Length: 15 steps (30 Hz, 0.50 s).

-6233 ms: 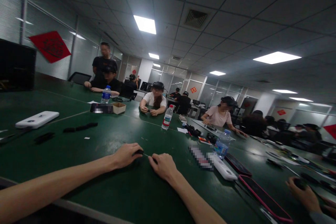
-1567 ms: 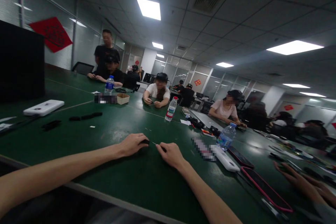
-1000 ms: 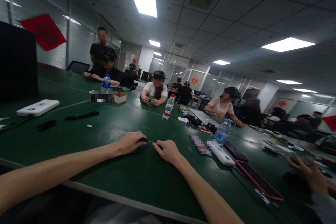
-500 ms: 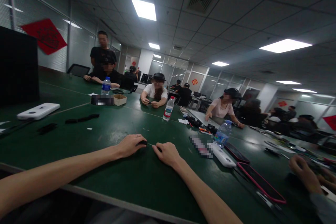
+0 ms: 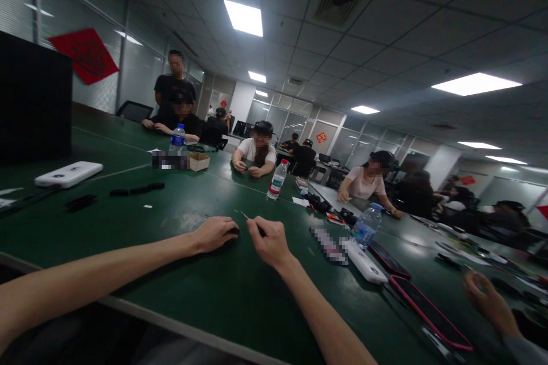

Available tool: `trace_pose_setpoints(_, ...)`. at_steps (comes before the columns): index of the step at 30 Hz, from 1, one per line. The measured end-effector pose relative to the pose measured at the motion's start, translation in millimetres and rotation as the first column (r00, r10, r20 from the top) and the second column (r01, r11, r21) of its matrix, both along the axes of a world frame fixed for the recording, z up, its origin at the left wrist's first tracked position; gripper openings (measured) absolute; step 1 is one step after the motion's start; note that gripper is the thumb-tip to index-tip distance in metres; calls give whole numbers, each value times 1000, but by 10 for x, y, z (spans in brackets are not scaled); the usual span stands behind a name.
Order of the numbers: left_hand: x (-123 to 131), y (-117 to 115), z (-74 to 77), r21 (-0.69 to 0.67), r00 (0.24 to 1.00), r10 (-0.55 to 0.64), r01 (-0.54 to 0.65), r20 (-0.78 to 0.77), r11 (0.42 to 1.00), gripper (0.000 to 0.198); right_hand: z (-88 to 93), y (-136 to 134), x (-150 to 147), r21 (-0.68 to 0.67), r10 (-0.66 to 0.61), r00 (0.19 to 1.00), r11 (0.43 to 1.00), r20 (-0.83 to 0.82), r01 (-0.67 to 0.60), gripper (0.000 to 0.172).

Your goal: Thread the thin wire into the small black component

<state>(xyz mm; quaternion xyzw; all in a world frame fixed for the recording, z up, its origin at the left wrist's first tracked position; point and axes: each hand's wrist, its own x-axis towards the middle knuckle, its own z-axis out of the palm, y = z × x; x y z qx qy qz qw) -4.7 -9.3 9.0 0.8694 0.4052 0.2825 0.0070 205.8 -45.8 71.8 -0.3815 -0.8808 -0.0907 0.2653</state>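
Both my forearms stretch out over a green table (image 5: 205,302). My left hand (image 5: 212,234) rests on the table with its fingers curled over a small black part (image 5: 233,232). Just to its right, my right hand (image 5: 269,240) is lifted slightly off the surface, pinching a thin pin-like tool (image 5: 250,222) whose tip points up and to the left, away from the black part.
A white power bank (image 5: 68,174) and black strips (image 5: 137,189) lie at left. Water bottles (image 5: 277,179) (image 5: 363,227), another white power bank (image 5: 363,261) and phones (image 5: 428,313) sit at right. Several people sit around the table; another person's hand (image 5: 488,302) is at far right.
My right hand has lifted the thin tool off the table and away from the black part; before, its tip met the part between both hands. My left hand has stayed put.
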Motion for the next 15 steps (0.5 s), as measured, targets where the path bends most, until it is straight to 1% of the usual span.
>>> trace_pose_setpoints(2, -31, -3, 19, 0, 999, 33, -33, 39, 999, 27, -58, 49, 89, -21, -20, 1000, 1000, 23, 20, 57)
trace_pose_setpoints(4, -73, -11, 41, -16, 995, 60, -59, 76, 998, 31, -159, 104, 215, -69, -46, 994, 996, 97, 53, 53)
trace_pose_setpoints(6, -108, -18, 64, -52, 991, 70, -64, 113, 997, 34, -254, 143, 315, -106, -71, 984, 990, 162, 89, 50)
trace_pose_setpoints(8, -125, -29, 91, -99, 986, 68, -53, 155, 994, 35, -305, 156, 349, -121, -96, 976, 985, 194, 121, 47)
trace_pose_setpoints(12, -116, -88, 162, -196, 963, 72, -20, 260, 980, 38, -294, 122, 270, -155, -87, 972, 980, 220, 122, 48)
trace_pose_setpoints(15, -105, -131, 205, -297, 935, 99, 7, 340, 955, 39, -271, 84, 223, -188, -73, 969, 975, 238, 120, 48)
